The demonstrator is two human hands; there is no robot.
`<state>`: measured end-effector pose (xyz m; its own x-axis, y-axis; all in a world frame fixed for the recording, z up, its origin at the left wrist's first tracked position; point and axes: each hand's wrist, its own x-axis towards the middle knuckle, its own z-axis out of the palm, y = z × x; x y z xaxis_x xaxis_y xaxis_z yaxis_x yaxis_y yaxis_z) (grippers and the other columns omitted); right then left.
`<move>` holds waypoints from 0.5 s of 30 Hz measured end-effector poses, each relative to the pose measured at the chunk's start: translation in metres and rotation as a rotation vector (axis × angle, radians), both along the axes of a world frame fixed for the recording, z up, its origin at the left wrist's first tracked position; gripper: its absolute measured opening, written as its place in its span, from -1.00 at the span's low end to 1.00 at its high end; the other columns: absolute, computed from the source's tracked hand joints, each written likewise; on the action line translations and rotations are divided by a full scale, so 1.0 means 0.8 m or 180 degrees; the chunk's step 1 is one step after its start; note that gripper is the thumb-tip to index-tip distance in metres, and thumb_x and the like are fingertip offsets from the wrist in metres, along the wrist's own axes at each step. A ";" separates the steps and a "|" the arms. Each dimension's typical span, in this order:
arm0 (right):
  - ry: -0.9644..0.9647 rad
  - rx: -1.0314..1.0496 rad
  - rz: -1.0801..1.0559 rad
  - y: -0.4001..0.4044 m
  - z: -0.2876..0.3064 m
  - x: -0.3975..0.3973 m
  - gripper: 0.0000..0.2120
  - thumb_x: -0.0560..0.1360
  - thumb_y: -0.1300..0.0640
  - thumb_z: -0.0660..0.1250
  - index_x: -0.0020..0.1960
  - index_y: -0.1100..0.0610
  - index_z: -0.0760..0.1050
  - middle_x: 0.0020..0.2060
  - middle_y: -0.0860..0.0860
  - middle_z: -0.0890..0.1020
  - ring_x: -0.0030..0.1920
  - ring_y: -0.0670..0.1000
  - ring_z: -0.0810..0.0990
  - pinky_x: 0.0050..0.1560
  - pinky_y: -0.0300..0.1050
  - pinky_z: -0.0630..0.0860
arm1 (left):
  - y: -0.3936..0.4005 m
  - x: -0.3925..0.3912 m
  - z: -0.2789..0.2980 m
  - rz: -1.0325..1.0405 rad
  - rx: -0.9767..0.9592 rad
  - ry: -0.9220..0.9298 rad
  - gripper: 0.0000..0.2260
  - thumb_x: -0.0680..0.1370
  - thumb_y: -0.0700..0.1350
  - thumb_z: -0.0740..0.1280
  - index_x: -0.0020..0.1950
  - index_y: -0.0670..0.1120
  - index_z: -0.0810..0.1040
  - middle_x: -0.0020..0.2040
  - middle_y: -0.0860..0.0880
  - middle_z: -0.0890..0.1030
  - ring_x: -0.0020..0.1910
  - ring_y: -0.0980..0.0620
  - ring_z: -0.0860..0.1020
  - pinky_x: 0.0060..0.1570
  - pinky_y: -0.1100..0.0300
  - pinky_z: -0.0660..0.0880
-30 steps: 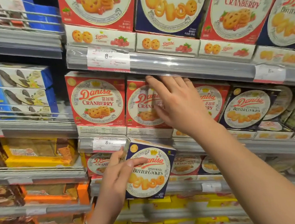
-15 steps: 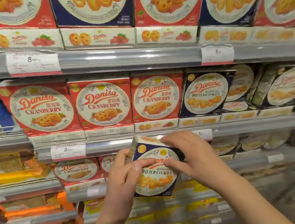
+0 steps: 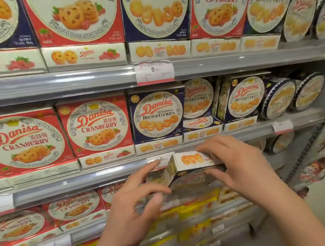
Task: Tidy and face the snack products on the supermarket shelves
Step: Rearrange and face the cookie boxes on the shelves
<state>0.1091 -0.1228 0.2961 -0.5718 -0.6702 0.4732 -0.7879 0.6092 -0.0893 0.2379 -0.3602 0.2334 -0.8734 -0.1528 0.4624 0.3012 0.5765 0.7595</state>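
In the head view, both hands are raised in front of the middle shelf [image 3: 103,176], working a loose blue butter-cookie box [image 3: 193,166] that is tipped back so its white top panel faces the camera, just below the shelf's rail and price tag [image 3: 162,160]. The right hand [image 3: 241,166] grips the box, fingers curled over its top edge and thumb beneath. The left hand [image 3: 134,205] is half open, index finger stretched toward the box's left corner and thumb near its lower edge; whether it actually touches the carton cannot be told through the blur. On the shelf above the hands, red cranberry boxes [image 3: 97,128] stand faced and flush, then one blue box [image 3: 156,115] stands square, while the next blue boxes [image 3: 200,106] to the right lean, one lying flat and upside down. The step in hand looks like returning the stray box to the blue butter-cookie run. The next move likely calls for lifting it over the rail, turning its front outward, and straightening the leaning neighbours so it has room.
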 end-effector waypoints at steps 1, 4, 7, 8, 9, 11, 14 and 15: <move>0.0075 -0.0026 -0.0106 0.014 0.006 -0.005 -0.44 0.32 0.07 0.63 0.25 -0.12 0.50 0.15 -0.17 0.57 0.12 -0.02 0.59 -0.14 -0.14 0.55 | 0.006 -0.006 -0.001 0.0084 0.0098 -0.0036 -0.76 0.50 0.18 0.26 0.04 0.25 0.70 0.45 0.32 0.45 0.42 0.25 0.43 0.28 0.36 0.35; 0.0310 -0.0191 -0.0365 0.050 0.023 -0.028 -0.42 0.31 0.14 0.63 0.26 -0.07 0.51 0.14 -0.12 0.58 0.11 0.01 0.59 -0.23 -0.06 0.58 | 0.017 -0.026 -0.011 0.0349 -0.0279 -0.0239 -0.61 0.52 0.28 0.20 0.31 0.30 0.57 0.49 0.39 0.35 0.48 0.35 0.29 0.38 0.21 0.36; 0.0440 -0.0427 -0.0453 0.072 0.036 -0.049 -0.43 0.33 0.18 0.61 0.28 -0.03 0.51 0.17 -0.10 0.58 0.17 0.02 0.56 -0.12 -0.03 0.59 | 0.027 -0.049 -0.032 0.0675 -0.1252 -0.0719 -0.35 0.52 0.36 0.03 0.58 0.19 0.30 0.64 0.20 0.11 0.63 0.18 0.03 0.57 -0.02 0.19; 0.0495 -0.0500 -0.0467 0.077 0.040 -0.055 -0.43 0.34 0.19 0.60 0.29 -0.02 0.52 0.17 -0.08 0.59 0.18 0.04 0.57 -0.08 0.01 0.61 | 0.031 -0.056 -0.039 0.0898 -0.1614 -0.0859 -0.30 0.51 0.36 0.00 0.62 0.13 0.23 0.67 0.11 0.06 0.65 0.07 -0.02 0.59 -0.07 0.14; 0.0567 -0.0552 -0.0466 0.079 0.045 -0.059 -0.43 0.34 0.20 0.60 0.30 0.01 0.52 0.18 -0.05 0.60 0.18 0.06 0.57 -0.04 0.04 0.61 | 0.036 -0.062 -0.045 0.1132 -0.1897 -0.0957 -0.28 0.52 0.35 0.01 0.63 0.07 0.22 0.68 0.00 0.06 0.66 -0.07 -0.01 0.58 -0.14 0.16; 0.0724 -0.0609 -0.0424 0.080 0.054 -0.065 -0.44 0.35 0.22 0.59 0.32 0.06 0.53 0.18 -0.01 0.61 0.18 0.10 0.57 0.02 0.10 0.61 | 0.043 -0.073 -0.054 0.1521 -0.2139 -0.1113 -0.28 0.51 0.30 0.08 0.60 -0.04 0.30 0.66 -0.17 0.12 0.62 -0.29 0.10 0.46 -0.26 0.31; 0.0926 -0.0649 -0.0410 0.075 0.063 -0.074 -0.45 0.37 0.21 0.57 0.32 0.07 0.52 0.18 0.02 0.61 0.18 0.12 0.56 0.01 0.08 0.59 | 0.048 -0.083 -0.067 0.1787 -0.2248 -0.1167 -0.26 0.50 0.27 0.11 0.59 -0.12 0.31 0.65 -0.24 0.09 0.59 -0.38 0.12 0.39 -0.33 0.37; 0.0996 -0.0626 -0.0411 0.073 0.065 -0.078 -0.46 0.38 0.21 0.56 0.33 0.07 0.51 0.18 0.02 0.61 0.18 0.12 0.56 0.00 0.06 0.57 | 0.049 -0.084 -0.070 0.1844 -0.2304 -0.1164 -0.26 0.50 0.26 0.11 0.59 -0.12 0.29 0.66 -0.24 0.07 0.59 -0.39 0.11 0.39 -0.34 0.36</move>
